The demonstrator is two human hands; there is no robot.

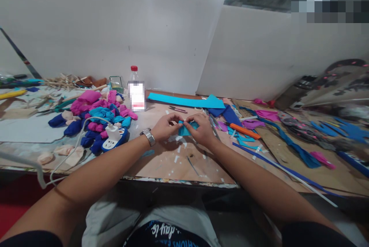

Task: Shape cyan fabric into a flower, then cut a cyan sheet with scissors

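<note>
Both hands meet over the middle of the table, pinching a small teal piece (185, 129) from its two sides. My left hand (167, 127), with a silver watch at the wrist, has thumb and fingers closed on the piece's left edge. My right hand (201, 128) grips its right edge, fingers curled together. The fingertips nearly touch, and they hide the top of the piece. Behind the hands lies a long bright blue strip (184, 100), and a small pair of dark tweezers or clips (177, 109) sits just in front of it.
A red-capped bottle (134, 75) stands behind my left hand. Pink and blue fabric bundles (95, 114) and a power socket (115, 138) with a white cable are at left. An orange cutter (244, 131), scraps and brown cardboard (276, 151) lie right. A white partition (173, 43) rises behind.
</note>
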